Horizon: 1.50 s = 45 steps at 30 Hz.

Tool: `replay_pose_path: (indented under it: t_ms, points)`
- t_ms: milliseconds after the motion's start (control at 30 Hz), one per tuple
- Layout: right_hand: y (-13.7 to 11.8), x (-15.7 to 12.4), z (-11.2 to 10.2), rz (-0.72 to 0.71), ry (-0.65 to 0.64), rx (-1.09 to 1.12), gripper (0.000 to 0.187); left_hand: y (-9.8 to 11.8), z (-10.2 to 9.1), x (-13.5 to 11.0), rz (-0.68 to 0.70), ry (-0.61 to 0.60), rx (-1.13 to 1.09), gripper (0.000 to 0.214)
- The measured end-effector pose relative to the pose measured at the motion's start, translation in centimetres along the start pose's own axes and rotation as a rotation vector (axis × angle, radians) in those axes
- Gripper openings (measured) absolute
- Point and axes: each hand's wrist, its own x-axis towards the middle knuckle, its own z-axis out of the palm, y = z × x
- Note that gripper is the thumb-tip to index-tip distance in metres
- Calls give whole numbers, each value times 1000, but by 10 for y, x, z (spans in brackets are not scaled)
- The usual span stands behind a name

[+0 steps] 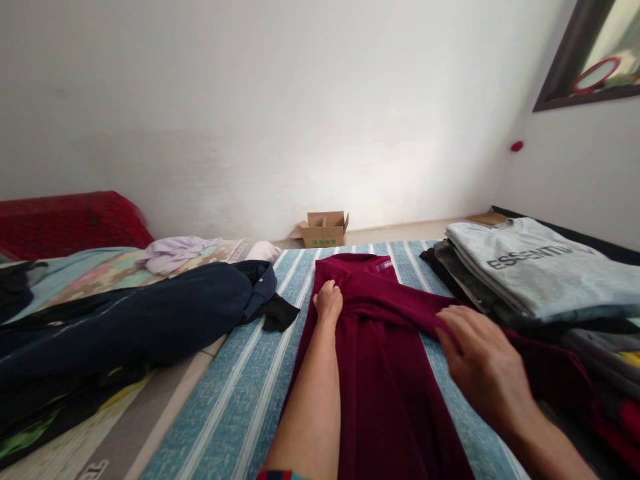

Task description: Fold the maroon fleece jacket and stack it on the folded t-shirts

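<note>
A dark maroon garment [380, 373] lies lengthwise on a blue and white striped cloth [240, 393]. My left hand [329, 300] rests on the garment's upper left part, fingers curled and pinching its fabric near the shoulder. My right hand [480, 363] sits at the garment's right side, fingers closed on a fold of the maroon sleeve that is drawn across the body. A small label shows near the garment's collar [386, 265].
A stack of folded shirts [540, 273], grey one on top with dark lettering, stands at the right. Dark navy clothes [150, 320] and a lilac piece [173, 252] lie at the left. A small open cardboard box [323, 230] sits by the white wall.
</note>
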Motion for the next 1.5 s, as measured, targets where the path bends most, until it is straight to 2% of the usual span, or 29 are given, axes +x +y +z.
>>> replay_pose_path:
  t_ms: [100, 200, 300, 400, 567, 733, 867, 1100, 1200, 1300, 1400, 1500]
  points:
    - [-29, 10, 33, -47, -231, 137, 22, -6, 0, 4, -2, 34, -45, 41]
    - [-41, 23, 65, -22, -367, 95, 20, -12, 1, 9, -10, 63, -82, 43]
    - [-42, 30, 88, 0, -452, -21, 19, -18, 3, 11, -14, 78, -99, 45]
    - [-39, 24, 99, 24, -434, -73, 21, -21, 6, 12, -7, 74, -89, 47]
    - [-35, 12, 102, -55, -259, 21, 18, -19, 7, 6, 25, 39, -16, 53]
    - [-36, 11, 102, -62, -264, 96, 16, -10, 7, -9, 89, -9, 109, 48]
    - [-36, 11, 101, -77, -202, 151, 15, -5, 7, -17, 100, -28, 196, 47]
    - [-36, 12, 100, -124, -238, 265, 15, -1, 2, -12, 67, -95, 283, 47]
    - [-36, 13, 98, -111, -261, 268, 16, 1, -10, -5, 101, -138, 292, 44]
    - [-35, 14, 97, -86, -272, 254, 15, 3, -30, -6, 153, -154, 296, 41]
    - [-34, 13, 99, -68, -260, 245, 14, 4, -50, -21, 209, -173, 301, 31]
    - [-32, 12, 103, -47, -244, 217, 11, 3, -59, -46, 279, -178, 304, 21]
